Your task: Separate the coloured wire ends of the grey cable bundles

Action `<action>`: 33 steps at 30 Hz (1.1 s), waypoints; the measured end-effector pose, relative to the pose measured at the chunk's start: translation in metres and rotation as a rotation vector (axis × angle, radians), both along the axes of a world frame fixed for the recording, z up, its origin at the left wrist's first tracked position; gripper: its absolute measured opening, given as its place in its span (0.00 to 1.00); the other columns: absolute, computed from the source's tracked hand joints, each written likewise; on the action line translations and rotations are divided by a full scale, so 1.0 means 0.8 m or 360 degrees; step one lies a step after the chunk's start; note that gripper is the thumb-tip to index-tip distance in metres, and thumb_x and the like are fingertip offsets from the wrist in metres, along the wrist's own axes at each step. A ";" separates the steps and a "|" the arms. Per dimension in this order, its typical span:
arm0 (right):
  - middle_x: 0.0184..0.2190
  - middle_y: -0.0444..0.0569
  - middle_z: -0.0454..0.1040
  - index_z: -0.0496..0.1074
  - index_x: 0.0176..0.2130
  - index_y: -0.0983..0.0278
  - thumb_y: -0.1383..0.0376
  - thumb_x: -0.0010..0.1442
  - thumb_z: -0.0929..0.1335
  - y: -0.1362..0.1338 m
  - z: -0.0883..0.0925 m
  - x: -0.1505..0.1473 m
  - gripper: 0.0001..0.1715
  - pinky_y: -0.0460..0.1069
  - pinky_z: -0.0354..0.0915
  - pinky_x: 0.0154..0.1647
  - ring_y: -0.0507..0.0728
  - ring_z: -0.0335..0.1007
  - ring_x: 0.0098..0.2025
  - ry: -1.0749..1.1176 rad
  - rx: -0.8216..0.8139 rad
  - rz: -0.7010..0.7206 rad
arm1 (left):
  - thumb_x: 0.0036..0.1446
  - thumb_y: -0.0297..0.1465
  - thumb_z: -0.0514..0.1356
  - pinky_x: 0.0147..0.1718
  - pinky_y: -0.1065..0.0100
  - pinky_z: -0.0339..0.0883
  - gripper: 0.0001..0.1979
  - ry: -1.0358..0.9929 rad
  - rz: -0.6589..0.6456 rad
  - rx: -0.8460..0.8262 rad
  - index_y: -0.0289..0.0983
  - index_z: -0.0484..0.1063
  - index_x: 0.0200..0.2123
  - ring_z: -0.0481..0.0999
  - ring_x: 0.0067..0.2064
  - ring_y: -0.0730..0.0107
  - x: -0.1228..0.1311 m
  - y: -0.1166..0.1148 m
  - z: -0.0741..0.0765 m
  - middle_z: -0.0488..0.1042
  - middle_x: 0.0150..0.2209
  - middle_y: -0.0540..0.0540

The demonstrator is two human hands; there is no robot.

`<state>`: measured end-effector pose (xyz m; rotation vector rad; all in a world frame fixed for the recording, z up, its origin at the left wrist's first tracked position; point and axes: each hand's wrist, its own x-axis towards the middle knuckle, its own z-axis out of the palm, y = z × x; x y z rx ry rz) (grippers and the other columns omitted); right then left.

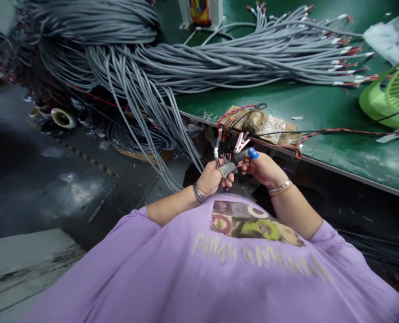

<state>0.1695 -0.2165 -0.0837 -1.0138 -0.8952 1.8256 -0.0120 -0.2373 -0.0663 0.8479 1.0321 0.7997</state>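
My left hand [212, 177], a grey cover on its thumb, is closed around a bunch of thin coloured wires [225, 159] in front of my body. Close against it, my right hand [263, 168] pinches a thin wire [240, 166]; its thumb wears a blue cover and a fingertip a dark one. A cable end with a white band [216, 152] and coloured strands rises just beyond my left hand. Past my fingers, a pink clothespin [241, 142] sits near the table's edge. The wire tips between my hands are partly hidden by fingers.
A large bundle of grey cables [226, 67] lies across the green table [347, 157], some hanging over its edge. A tape-wrapped block [269, 125] with red and black wires is at the front edge. A green fan [394, 92] stands right; wire coils [138, 134] lie below left.
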 end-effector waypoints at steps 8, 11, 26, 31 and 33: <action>0.26 0.42 0.74 0.77 0.31 0.63 0.53 0.45 0.81 -0.023 -0.003 -0.029 0.20 0.46 0.60 0.27 0.49 0.63 0.27 -0.0281 0.0391 -0.0377 | 0.46 0.48 0.69 0.13 0.77 0.54 0.23 -0.0047 0.0161 0.0058 0.36 0.67 0.28 0.72 0.17 0.76 0.005 0.004 -0.010 0.73 0.19 0.51; 0.23 0.41 0.71 0.75 0.28 0.63 0.53 0.43 0.81 -0.019 -0.001 -0.035 0.21 0.46 0.58 0.27 0.48 0.60 0.25 -0.0247 0.0363 -0.0398 | 0.47 0.50 0.69 0.14 0.76 0.57 0.24 -0.0052 0.0071 0.0077 0.35 0.68 0.28 0.75 0.19 0.73 0.004 0.002 -0.011 0.75 0.21 0.48; 0.19 0.39 0.67 0.73 0.28 0.64 0.48 0.38 0.82 -0.007 -0.006 -0.034 0.29 0.46 0.57 0.23 0.48 0.59 0.21 -0.0044 -0.0001 -0.0092 | 0.43 0.53 0.69 0.14 0.75 0.53 0.27 -0.0136 0.0215 0.0102 0.36 0.67 0.29 0.75 0.19 0.72 -0.002 -0.002 -0.015 0.75 0.21 0.49; 0.21 0.39 0.67 0.73 0.29 0.64 0.50 0.40 0.82 -0.008 0.000 -0.039 0.26 0.45 0.57 0.23 0.47 0.58 0.22 -0.0071 0.0076 -0.0161 | 0.45 0.53 0.69 0.14 0.75 0.54 0.27 -0.0109 0.0160 0.0118 0.36 0.67 0.29 0.76 0.19 0.72 -0.001 -0.004 -0.020 0.76 0.21 0.48; 0.21 0.40 0.68 0.73 0.28 0.63 0.50 0.40 0.82 -0.008 0.004 -0.043 0.26 0.45 0.57 0.23 0.47 0.58 0.22 -0.0126 0.0101 -0.0207 | 0.47 0.53 0.68 0.14 0.75 0.55 0.26 -0.0087 0.0135 0.0141 0.36 0.67 0.28 0.77 0.20 0.72 -0.002 -0.006 -0.025 0.77 0.22 0.48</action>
